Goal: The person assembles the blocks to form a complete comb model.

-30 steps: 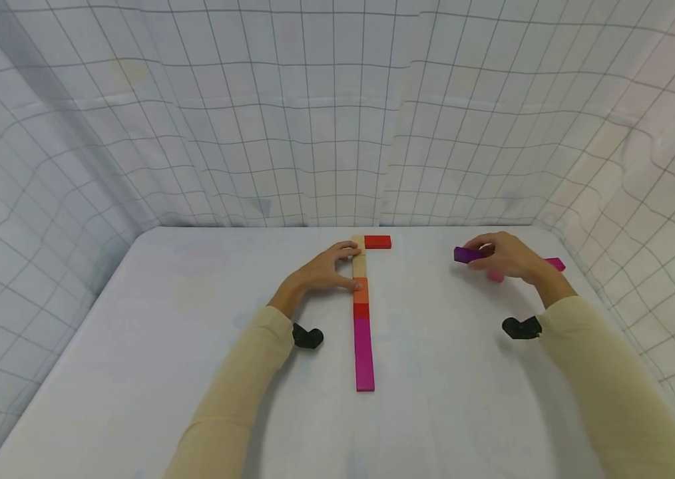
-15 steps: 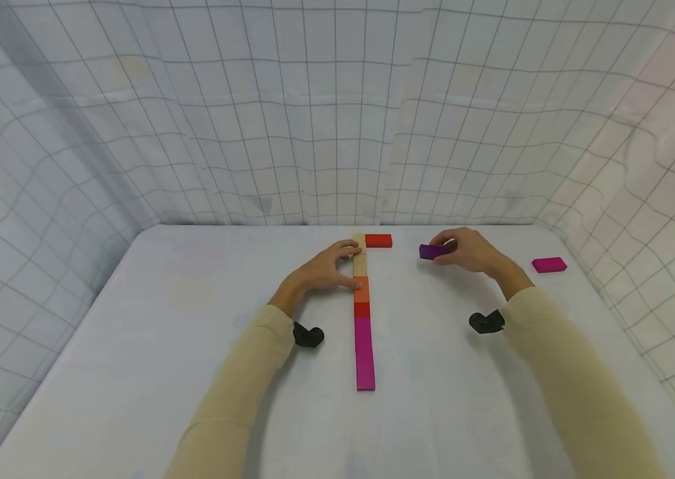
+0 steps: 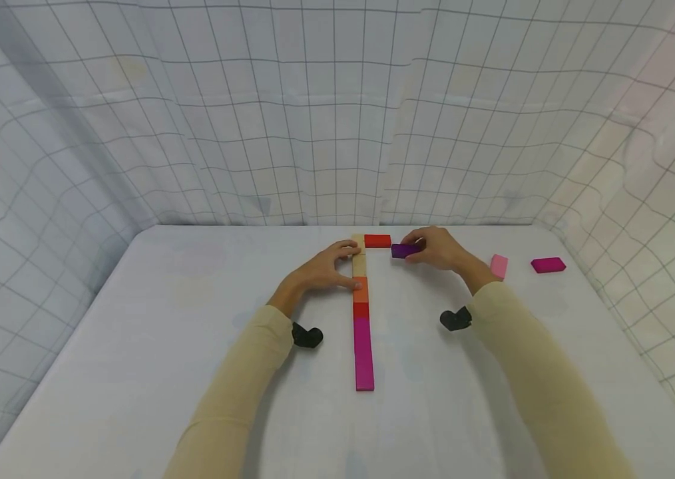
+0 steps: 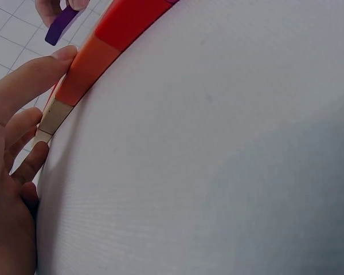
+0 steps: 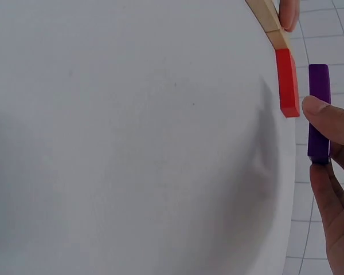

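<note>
A purple block [image 3: 405, 251] is pinched between the thumb and fingers of my right hand [image 3: 437, 249], just right of a red block [image 3: 377, 241]. In the right wrist view the purple block [image 5: 319, 114] is raised off the table. My left hand [image 3: 327, 267] rests its thumb at an orange block [image 3: 361, 290] and its fingertips at the plain wooden blocks [image 3: 359, 265] farther up. These stand in one straight row, followed toward me by a darker red block [image 3: 361, 310] and a long magenta strip [image 3: 364, 352]. The red block meets the row's far end at a right angle.
A pink block [image 3: 498, 266] lies beyond my right forearm, partly overlapped by it. Farther right is a magenta block [image 3: 548, 265]. The white table [image 3: 134, 372] ends at a grid-patterned curtain [image 3: 289, 133], which also hangs along both sides.
My right hand has carried the purple block leftward to near the red block. The pink block behind that arm has come into view. My left hand has stayed in place.
</note>
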`<act>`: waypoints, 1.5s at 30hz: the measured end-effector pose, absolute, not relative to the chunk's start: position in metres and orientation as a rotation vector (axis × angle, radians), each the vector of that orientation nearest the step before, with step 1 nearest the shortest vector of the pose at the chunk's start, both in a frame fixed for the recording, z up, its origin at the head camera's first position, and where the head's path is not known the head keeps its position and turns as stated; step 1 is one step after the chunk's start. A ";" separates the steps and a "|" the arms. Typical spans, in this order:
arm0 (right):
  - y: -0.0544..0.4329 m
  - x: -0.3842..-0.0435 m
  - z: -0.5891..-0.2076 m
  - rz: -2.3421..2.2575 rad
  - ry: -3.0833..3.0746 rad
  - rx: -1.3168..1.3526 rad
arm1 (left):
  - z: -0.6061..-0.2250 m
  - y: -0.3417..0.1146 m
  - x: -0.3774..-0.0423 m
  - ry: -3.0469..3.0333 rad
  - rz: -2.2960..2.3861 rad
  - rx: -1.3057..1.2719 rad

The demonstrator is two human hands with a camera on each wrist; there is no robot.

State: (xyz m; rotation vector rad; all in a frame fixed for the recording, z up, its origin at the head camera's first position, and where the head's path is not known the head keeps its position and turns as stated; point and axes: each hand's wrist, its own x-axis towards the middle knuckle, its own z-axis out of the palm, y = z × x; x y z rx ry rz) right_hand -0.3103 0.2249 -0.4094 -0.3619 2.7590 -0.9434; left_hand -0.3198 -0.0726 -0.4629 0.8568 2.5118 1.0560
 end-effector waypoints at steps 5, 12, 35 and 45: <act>0.211 -0.314 -0.414 -0.950 2.776 -0.421 | -0.463 -0.073 -0.320 2.522 1.045 0.863; 0.196 -0.318 -0.420 -0.937 2.782 -0.511 | -0.461 -0.073 -0.319 2.529 1.035 0.867; 0.174 -0.319 -0.429 -0.899 2.820 -0.483 | -0.463 -0.074 -0.320 2.510 1.058 0.857; 0.172 -0.319 -0.434 -0.896 2.859 -0.478 | -0.462 -0.074 -0.319 2.515 1.053 0.846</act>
